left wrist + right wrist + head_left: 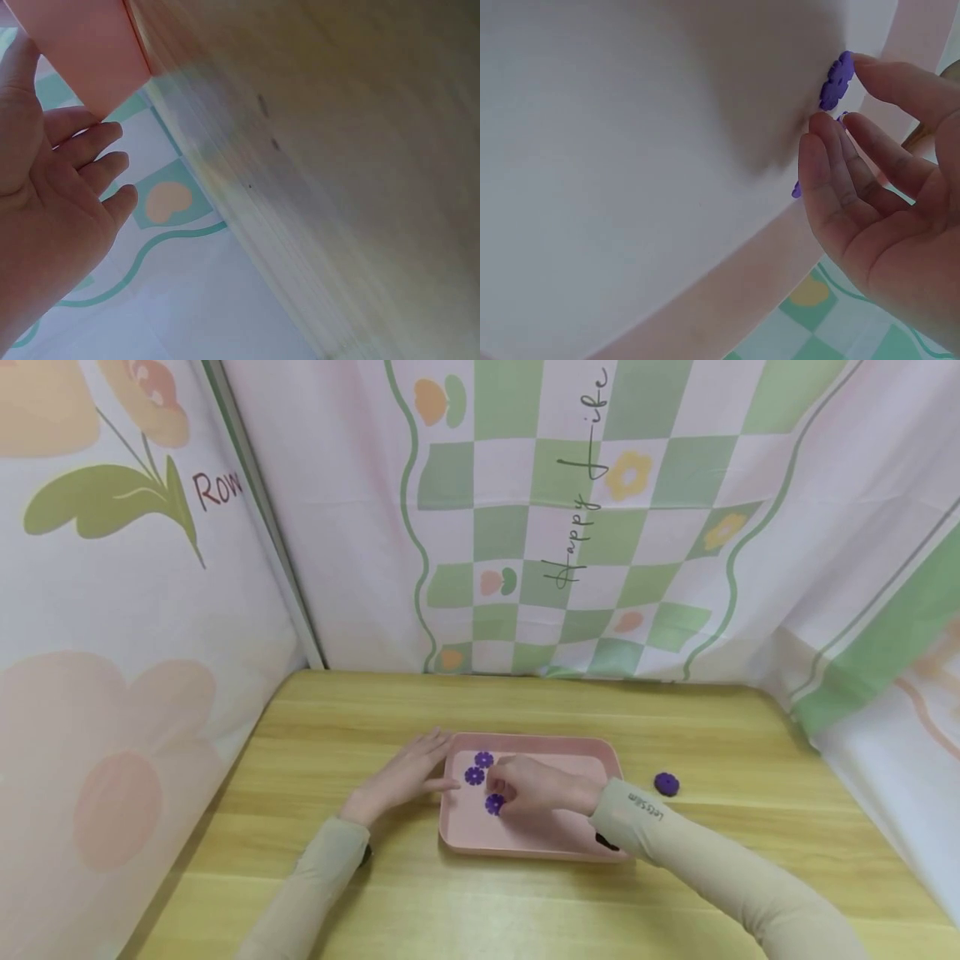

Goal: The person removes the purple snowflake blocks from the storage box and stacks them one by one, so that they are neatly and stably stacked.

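A pink tray (pixel 525 839) stands on the wooden table. At its left end my left hand (pixel 408 772) rests against the rim with fingers stretched out; the left wrist view shows its fingertips by the tray's pink wall (pixel 90 52). Inside the tray, my right hand (pixel 528 783) pinches a purple flower-shaped disc (pixel 494 804) by its edges, low over the floor. In the right wrist view the thumb meets one edge of that disc (pixel 837 81), with fingertips at the other. Two similar discs (pixel 483 760) lie just beyond, near the tray's left end.
Another purple disc (pixel 667 784) lies on the table (pixel 720 860), right of the tray. Printed curtains (pixel 360 527) stand behind the table and along both sides.
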Motion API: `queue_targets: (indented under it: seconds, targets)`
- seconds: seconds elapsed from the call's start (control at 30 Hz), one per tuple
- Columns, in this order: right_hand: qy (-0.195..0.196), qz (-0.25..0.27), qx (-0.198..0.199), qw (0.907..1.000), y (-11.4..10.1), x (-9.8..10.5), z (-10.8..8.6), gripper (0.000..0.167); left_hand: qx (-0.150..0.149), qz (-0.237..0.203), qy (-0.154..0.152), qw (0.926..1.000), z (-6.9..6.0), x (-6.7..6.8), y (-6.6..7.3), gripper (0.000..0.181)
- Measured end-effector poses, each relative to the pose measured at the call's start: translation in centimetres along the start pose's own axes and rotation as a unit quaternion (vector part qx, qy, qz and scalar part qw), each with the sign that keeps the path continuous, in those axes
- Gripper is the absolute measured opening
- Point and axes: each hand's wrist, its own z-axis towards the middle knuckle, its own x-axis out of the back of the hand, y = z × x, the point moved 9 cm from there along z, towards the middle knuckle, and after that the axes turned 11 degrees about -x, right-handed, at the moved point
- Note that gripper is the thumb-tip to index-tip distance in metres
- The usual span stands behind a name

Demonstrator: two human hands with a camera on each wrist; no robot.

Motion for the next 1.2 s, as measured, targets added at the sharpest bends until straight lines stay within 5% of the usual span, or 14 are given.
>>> queue_targets:
  seconds: [1.2]
  targets:
    - [0.014,-0.016,0.009,0.9997,0.06,-0.77,0.41,0.023,-0.003,-0.003,0.002,1.0,-0.12,0.11,0.18,0.082]
